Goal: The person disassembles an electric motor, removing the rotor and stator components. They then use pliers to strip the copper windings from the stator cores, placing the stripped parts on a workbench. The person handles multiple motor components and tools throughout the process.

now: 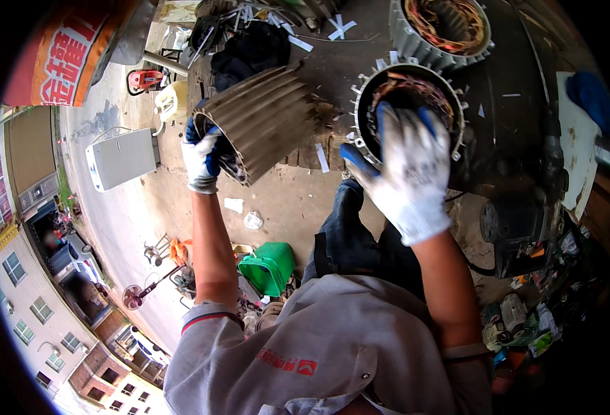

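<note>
My left hand point(203, 158), in a white and blue work glove, grips the near rim of a brown, finned motor housing point(267, 114). The housing lies tilted on its side at the left of the worktable, its fins running lengthwise. Fingers stretched out and apart, my gloved right hand point(413, 166) lies over the mouth of a second motor housing point(362, 124), which stands upright. Copper windings point(415, 88) show inside it above my fingertips; my hand hides the rest. A third housing, a grey stator point(415, 45) with copper windings, stands just behind.
White paper strips point(323, 158) and a dark cloth point(256, 52) lie on the dark worktable point(505, 138). A dark machine point(519, 225) stands to the right. Below the table are a green bucket point(268, 268) and clutter; a white appliance point(122, 159) stands at left.
</note>
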{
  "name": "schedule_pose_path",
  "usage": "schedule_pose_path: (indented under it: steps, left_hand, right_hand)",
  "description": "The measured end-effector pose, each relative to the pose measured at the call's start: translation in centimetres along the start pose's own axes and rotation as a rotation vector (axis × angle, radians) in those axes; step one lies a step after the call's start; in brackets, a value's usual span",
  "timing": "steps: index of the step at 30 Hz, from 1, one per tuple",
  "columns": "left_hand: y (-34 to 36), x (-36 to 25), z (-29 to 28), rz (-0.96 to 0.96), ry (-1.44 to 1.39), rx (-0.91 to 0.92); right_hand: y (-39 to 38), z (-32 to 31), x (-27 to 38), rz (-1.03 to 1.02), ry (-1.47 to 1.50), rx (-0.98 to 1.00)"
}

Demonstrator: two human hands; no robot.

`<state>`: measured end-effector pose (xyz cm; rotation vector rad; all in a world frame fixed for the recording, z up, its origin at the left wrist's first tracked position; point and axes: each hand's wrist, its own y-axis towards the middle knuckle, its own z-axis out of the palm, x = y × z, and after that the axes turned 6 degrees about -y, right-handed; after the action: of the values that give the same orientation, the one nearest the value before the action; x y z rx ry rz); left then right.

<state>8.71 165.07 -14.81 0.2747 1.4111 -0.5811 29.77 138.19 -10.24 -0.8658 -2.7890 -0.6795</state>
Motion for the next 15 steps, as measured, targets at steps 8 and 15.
schedule_pose_path:
  steps: [8, 15]
  left_hand:
    - [-3.9, 1.3, -0.3, 0.119, 0.057, 0.064]
    - [-6.3, 1.9, 0.3, 0.389, 0.173, 0.288]
  right_hand:
    - [-3.7, 0.4, 8.7, 0.438, 0.976, 0.645]
    - [-3.8, 1.4, 10.2, 0.382, 0.810, 0.635]
